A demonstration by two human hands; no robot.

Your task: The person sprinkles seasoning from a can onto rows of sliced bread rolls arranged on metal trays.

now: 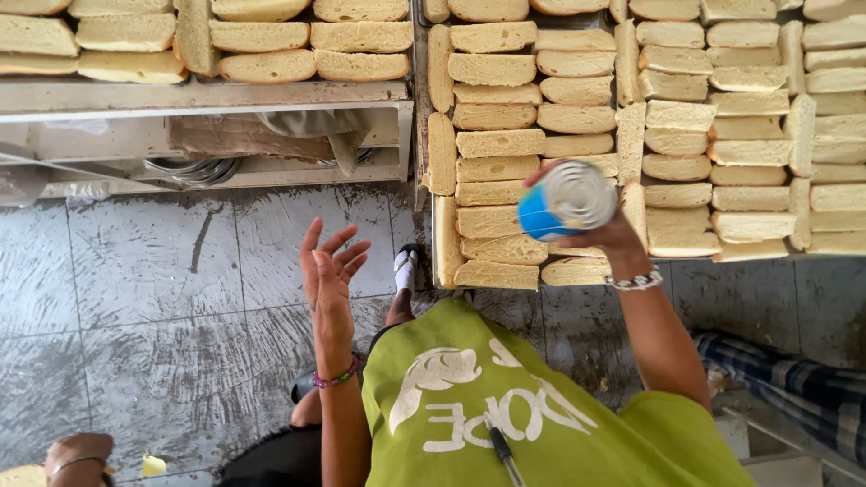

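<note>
Bread slices (505, 144) fill the tray (422, 108) edge to edge. My right hand (606, 236) has fingers clamped on a blue tin (565, 200) above them. My left hand (329, 269) hangs open, fingers apart, over bare floor (135, 271).

Left hand (329, 271) raised, fingers spread; right hand (603, 230) extended, grip closed.

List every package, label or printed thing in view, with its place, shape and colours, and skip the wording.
Can: held in the right hand over the bread trays, round, blue label, shiny metal end facing the camera.
Shirt print: white lettering and a white figure on the green shirt, bottom centre.
No signs or screens show; the left hand is open and holds nothing.
</note>
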